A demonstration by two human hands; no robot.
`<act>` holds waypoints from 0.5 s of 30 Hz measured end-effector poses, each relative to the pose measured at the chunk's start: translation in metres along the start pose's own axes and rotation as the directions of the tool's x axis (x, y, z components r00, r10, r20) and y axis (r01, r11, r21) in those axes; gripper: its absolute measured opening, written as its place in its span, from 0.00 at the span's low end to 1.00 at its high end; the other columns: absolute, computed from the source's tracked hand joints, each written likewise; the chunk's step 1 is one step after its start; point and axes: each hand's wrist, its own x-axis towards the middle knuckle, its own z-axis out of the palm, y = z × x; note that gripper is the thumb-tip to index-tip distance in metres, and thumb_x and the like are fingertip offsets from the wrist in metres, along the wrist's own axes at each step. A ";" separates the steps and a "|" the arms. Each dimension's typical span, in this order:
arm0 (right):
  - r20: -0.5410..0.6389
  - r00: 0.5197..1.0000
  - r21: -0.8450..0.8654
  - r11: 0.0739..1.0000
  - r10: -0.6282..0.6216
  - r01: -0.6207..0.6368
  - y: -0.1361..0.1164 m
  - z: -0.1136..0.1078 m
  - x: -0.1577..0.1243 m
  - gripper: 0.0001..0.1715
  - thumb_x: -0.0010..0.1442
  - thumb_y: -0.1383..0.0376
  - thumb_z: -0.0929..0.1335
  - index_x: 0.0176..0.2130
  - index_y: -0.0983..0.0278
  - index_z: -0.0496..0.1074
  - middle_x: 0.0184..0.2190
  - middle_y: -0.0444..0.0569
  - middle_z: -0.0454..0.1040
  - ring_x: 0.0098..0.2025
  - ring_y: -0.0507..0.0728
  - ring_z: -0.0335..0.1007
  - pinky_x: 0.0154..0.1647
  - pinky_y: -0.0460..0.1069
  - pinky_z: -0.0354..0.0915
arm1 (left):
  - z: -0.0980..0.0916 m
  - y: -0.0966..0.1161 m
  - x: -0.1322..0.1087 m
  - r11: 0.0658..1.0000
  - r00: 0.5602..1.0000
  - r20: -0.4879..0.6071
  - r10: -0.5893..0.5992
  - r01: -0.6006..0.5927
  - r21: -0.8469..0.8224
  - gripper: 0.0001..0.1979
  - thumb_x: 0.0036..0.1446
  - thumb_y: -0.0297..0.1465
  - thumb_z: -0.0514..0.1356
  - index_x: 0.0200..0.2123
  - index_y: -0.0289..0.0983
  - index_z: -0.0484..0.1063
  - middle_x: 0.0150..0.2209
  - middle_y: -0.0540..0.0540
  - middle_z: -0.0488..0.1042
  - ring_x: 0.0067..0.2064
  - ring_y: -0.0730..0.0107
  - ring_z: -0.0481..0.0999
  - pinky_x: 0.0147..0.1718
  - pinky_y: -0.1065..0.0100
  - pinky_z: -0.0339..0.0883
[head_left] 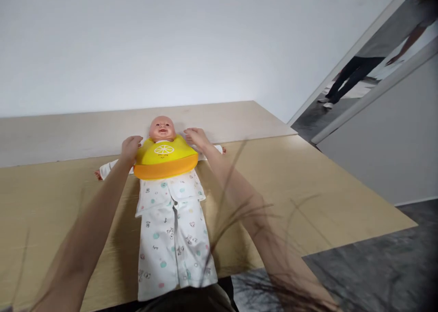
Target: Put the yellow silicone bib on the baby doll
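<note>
A baby doll lies on its back on the wooden table, dressed in white printed pyjamas. A yellow and orange bib with a lemon print covers its chest. My left hand is closed on the bib's left neck strap beside the doll's shoulder. My right hand is closed on the right strap next to the doll's head. Both arms reach forward over the table.
A white wall rises behind the table. At the upper right another person walks past an opening. Dark grey floor lies off the table's right and near edges. Loose strands of hair hang across the lower view.
</note>
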 end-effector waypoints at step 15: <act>0.349 0.869 0.401 0.783 0.350 -0.476 0.026 0.038 0.054 0.18 0.66 0.53 0.64 0.43 0.65 0.71 0.30 0.50 0.77 0.33 0.60 0.75 0.42 0.56 0.74 | 0.023 -0.004 0.038 0.918 0.911 0.366 -0.192 0.299 -0.262 0.27 0.49 0.46 0.62 0.47 0.35 0.72 0.32 0.42 0.76 0.33 0.53 0.78 0.36 0.55 0.73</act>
